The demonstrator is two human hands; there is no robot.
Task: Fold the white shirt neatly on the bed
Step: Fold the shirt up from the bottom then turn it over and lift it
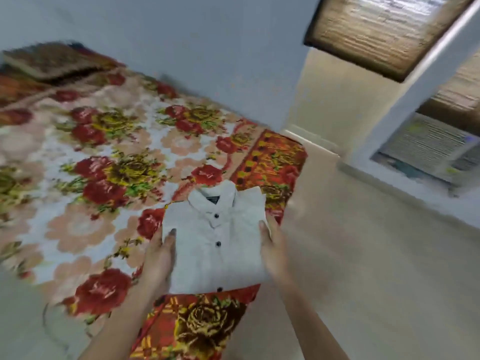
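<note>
The white shirt (218,237) is a compact folded rectangle, collar away from me, with dark buttons down its front. It sits over the near right corner of the bed (109,152), which has a red and yellow floral blanket. My left hand (159,258) grips the shirt's left edge, thumb on top. My right hand (272,245) grips the right edge, thumb on top and fingers hidden underneath. I cannot tell whether the shirt rests on the blanket or is lifted a little.
A brown patterned pillow (52,61) lies at the far head of the bed. A grey wall (207,48) runs along the bed's far side. Beige floor (376,255) spreads to the right, with a white vented appliance (431,149) beyond.
</note>
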